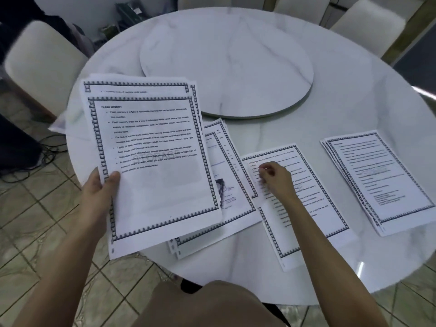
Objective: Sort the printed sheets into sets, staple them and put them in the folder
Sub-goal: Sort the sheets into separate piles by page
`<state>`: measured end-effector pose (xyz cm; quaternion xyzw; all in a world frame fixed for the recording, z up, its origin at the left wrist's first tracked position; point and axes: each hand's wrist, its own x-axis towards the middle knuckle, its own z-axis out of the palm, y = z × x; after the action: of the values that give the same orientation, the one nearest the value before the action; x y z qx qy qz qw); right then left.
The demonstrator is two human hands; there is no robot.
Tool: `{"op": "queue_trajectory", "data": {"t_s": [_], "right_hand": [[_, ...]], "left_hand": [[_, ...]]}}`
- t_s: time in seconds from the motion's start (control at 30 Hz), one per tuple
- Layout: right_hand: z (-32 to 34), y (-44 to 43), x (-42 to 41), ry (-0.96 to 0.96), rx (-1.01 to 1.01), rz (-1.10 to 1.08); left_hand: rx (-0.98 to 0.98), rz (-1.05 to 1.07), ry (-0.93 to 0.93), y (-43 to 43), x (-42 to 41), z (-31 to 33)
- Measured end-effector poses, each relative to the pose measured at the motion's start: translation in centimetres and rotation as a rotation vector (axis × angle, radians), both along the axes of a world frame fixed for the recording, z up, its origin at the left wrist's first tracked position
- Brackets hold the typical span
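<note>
Left hand [99, 192] fingers grip the sheet stack [155, 166]; right hand [276, 178] fingers curl over the middle sheet [323, 208], grasp unclear

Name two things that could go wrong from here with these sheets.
1. The left hand grips the fanned held stack by one edge only; sheets may slip out.
2. The left pile lies untidy, close beside the middle pile and near the table edge; sets may mix or slide off.

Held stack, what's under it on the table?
A fanned pile lies on the table under the held stack, which the left hand grips. Only the pile's right and bottom edges show; its left part is covered.
</note>
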<state>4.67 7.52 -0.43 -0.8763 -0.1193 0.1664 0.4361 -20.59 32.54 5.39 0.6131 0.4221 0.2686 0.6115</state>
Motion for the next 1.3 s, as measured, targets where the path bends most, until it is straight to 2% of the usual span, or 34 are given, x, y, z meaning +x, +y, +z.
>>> {"op": "queue_trajectory", "data": {"t_s": [0.37,0.5,0.7,0.9,1.1,1.3], "right_hand": [[-0.2,-10.9,3.2,-0.156,-0.252,-0.209],[-0.9,-13.3,3.8,-0.112,-0.258,-0.293],[-0.9,-13.4,3.7,-0.045,-0.467,-0.255],[-0.7,-12.9,3.9,-0.04,-0.527,-0.264],[-0.6,-13.6,4.5,-0.003,-0.48,-0.228],[1.4,-15.6,5.1,-0.123,-0.197,-0.316]], "left_hand": [[-0.036,-0.101,0.051,-3.0,3.0,-0.9],[-0.048,-0.128,0.07,-4.1,4.0,-1.4],[-0.068,-0.15,0.126,-5.5,5.3,-2.7],[-0.075,-0.146,0.129,-6.7,6.4,-3.0],[-0.07,-0.135,0.157,-6.9,6.6,-3.6],[-0.081,-0.132,0.16,-7.2,6.6,-3.9]]}}
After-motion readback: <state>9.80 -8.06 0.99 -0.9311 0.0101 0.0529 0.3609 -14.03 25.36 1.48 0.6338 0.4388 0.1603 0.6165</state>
